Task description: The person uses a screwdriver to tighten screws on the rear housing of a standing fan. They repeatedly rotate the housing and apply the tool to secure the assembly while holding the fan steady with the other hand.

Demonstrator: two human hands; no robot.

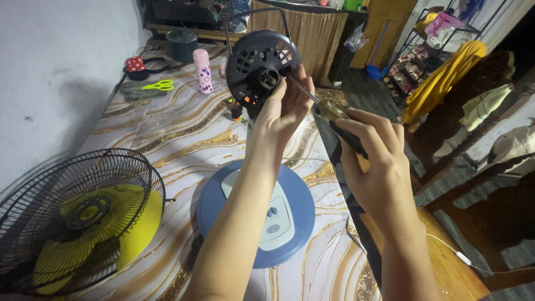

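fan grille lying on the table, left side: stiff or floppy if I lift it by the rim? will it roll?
The fan grille is thin black wire, so probably light and a bit springy. It lies flat on the marbled table, so rolling seems unlikely. The yellow blade lying with it may slide out.

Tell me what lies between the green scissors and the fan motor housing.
A pink patterned bottle stands between the scissors and the motor housing, seen in the head view.
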